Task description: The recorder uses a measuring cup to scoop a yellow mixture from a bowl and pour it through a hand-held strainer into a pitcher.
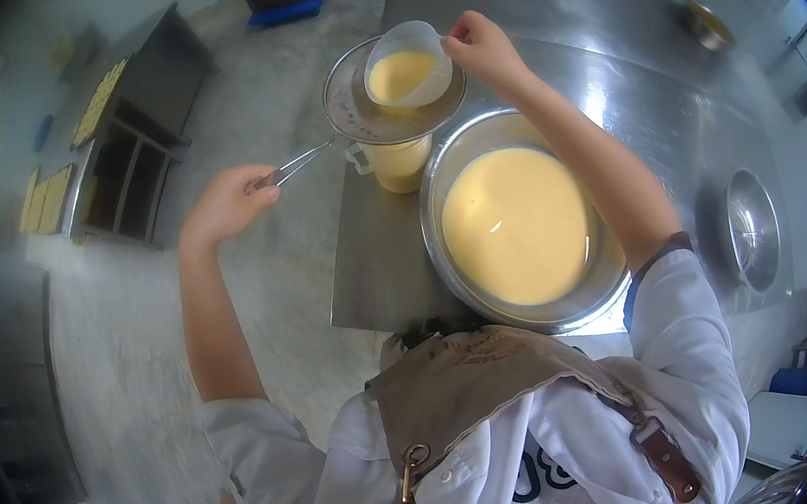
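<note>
**Two hands at the sieve: one tips a cup, one steadies the handle**

Two hands work over a round metal sieve [393, 112] that rests on top of a clear jug [398, 162] partly filled with pale yellow liquid. The right hand [482, 46] is closed around the rim or handle of a small translucent plastic cup [406, 65], fingers pinched, and holds it tilted directly over the sieve; yellow batter sits inside the cup. The left hand [228, 201] is curled shut on the end of the sieve's thin wire handle [297, 164], which runs from that hand up and rightward to the sieve's rim.

Just below the right hand, beside the jug and touching or nearly touching it, stands a large steel mixing bowl [521, 227] holding a wide pool of the same yellow batter. The right forearm crosses above the bowl's far edge. Jug and bowl both stand on a steel worktop [375, 266], near its corner; the left hand hangs out past that corner, over the grey floor [244, 100].

Further out beyond the right arm, a smaller steel bowl [753, 229] rests on the worktop, well apart from the others. Close to the camera are the person's white sleeves and a brown apron [460, 386] with leather straps.
</note>
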`<state>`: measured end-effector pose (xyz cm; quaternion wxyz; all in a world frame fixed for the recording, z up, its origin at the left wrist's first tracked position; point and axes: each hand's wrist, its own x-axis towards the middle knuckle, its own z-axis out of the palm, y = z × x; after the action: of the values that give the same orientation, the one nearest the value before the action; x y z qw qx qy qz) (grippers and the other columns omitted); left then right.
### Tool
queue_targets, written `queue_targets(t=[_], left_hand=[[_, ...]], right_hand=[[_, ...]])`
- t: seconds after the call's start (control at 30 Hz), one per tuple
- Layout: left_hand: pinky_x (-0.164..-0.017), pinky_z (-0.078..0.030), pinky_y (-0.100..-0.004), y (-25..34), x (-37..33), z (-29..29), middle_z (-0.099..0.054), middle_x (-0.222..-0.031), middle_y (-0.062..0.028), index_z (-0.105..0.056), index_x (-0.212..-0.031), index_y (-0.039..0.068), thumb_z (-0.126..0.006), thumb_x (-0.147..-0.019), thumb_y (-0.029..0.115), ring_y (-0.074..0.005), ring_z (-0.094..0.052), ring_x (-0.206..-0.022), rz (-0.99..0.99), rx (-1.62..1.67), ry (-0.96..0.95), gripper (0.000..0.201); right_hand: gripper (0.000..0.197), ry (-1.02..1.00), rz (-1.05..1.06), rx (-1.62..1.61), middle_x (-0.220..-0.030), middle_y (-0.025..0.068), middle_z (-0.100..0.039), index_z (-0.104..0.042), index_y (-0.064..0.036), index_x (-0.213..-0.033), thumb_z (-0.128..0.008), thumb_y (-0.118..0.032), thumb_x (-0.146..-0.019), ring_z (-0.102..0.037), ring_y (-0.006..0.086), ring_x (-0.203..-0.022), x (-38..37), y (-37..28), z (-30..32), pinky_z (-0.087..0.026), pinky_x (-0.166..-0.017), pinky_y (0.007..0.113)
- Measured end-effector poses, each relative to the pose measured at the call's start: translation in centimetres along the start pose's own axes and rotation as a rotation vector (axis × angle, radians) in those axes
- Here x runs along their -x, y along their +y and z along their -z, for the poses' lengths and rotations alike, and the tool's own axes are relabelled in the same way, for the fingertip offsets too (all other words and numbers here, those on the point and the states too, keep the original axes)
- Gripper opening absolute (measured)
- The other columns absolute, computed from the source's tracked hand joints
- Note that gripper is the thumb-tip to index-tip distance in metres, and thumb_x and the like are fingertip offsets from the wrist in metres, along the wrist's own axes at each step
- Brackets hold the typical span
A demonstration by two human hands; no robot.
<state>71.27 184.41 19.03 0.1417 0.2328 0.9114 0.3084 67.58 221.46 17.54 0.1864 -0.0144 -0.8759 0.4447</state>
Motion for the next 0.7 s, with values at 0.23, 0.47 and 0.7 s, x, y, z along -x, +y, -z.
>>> queue_targets(t=[0.23,0.47,0.7], left_hand=[[-0.065,-0.039,-0.0255,-0.1,0.2,-0.1,-0.051,-0.072,-0.0003,-0.060,-0.096,-0.002,-0.060,-0.081,0.008,-0.0090,-0.044,-0.069,0.040,0.005,0.016,0.018],[-0.065,-0.040,-0.0252,-0.4,0.2,0.0,-0.053,-0.075,0.0000,-0.061,-0.099,-0.002,-0.062,-0.080,0.008,-0.0086,-0.046,-0.071,0.028,0.005,0.014,0.021],[-0.066,-0.040,-0.0252,-0.4,0.3,0.1,-0.053,-0.076,-0.0001,-0.061,-0.099,-0.002,-0.062,-0.081,0.008,-0.0087,-0.046,-0.072,0.048,0.004,0.007,0.021]], right_hand=[[0.018,0.007,0.190,0.214,-0.078,0.0062,-0.065,-0.055,-0.0080,-0.088,-0.057,-0.023,-0.078,-0.062,0.0242,-0.079,-0.2,-1.0,-0.4,-0.033,-0.085,0.040],[0.014,0.083,0.324,0.337,-0.071,0.0066,-0.065,-0.054,-0.0081,-0.088,-0.056,-0.019,-0.078,-0.061,0.0247,-0.072,-0.3,-1.5,-0.2,-0.032,-0.081,0.041],[0.013,0.134,0.348,0.341,-0.070,0.0063,-0.065,-0.054,-0.0087,-0.087,-0.056,-0.018,-0.078,-0.061,0.0249,-0.070,-0.9,-1.3,0.0,-0.032,-0.080,0.041]])
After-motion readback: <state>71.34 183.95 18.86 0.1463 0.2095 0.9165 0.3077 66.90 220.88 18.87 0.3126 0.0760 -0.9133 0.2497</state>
